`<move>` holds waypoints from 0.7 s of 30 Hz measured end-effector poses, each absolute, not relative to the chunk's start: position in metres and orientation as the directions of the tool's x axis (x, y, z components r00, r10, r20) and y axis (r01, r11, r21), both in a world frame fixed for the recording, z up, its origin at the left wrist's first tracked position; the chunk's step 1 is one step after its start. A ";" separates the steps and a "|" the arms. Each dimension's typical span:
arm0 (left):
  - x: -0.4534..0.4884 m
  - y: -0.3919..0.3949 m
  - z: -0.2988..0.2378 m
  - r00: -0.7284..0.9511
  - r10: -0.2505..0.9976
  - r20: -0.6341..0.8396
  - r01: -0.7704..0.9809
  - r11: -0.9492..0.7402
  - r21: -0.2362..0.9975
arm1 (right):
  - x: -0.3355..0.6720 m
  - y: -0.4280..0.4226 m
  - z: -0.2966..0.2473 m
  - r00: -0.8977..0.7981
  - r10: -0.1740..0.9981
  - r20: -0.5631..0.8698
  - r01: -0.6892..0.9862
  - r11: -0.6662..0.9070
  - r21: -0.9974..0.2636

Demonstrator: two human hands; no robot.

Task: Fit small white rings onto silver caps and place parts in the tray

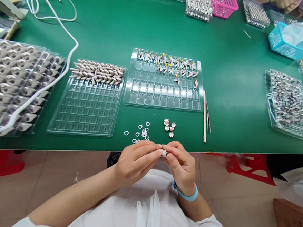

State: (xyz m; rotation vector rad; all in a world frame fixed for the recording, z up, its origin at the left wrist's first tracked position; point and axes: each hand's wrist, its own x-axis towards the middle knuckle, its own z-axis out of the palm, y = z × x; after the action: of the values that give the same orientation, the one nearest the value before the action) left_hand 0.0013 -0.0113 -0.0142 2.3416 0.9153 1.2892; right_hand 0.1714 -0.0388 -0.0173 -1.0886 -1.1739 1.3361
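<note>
My left hand (139,159) and my right hand (181,164) meet just off the table's front edge. Between their fingertips they pinch a small, shiny beige earbud shell (164,153); the fingers cover part of it. Right beyond my left hand lie several thin white rings (144,132), loose on the green table. A small group of round beige caps (171,128) rests beyond my right hand. Farther back, a clear tray (163,90) holds several earbud parts (166,69) with orange tips in its back rows.
Tweezers (208,119) and a thin wooden stick (205,120) lie right of the clear tray. On the left are a partly filled tray (89,109), stacked trays (11,72) and a white cable (58,76). Blue (288,43) and pink baskets (224,6) stand farther back.
</note>
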 end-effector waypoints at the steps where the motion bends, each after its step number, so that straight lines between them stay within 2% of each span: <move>1: 0.001 -0.011 -0.014 0.390 0.669 0.632 0.381 -0.743 0.551 | 0.172 -0.039 -0.017 -0.089 0.996 0.001 -0.101 -0.008 -0.995; 9: 0.004 -0.013 -0.013 0.362 0.685 0.632 0.394 -0.727 0.562 | 0.174 -0.044 -0.020 -0.052 0.996 0.075 0.086 0.079 -0.993; 21: 0.001 -0.011 -0.012 0.405 0.664 0.628 0.389 -0.747 0.539 | 0.174 -0.046 -0.019 -0.046 0.985 0.165 0.207 0.171 -0.963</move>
State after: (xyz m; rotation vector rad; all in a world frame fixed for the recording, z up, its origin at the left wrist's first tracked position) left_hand 0.0010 -0.0113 -0.0125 2.3580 0.9155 1.2656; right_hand 0.1737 -0.0456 -0.0192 -1.2181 -1.4593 0.9949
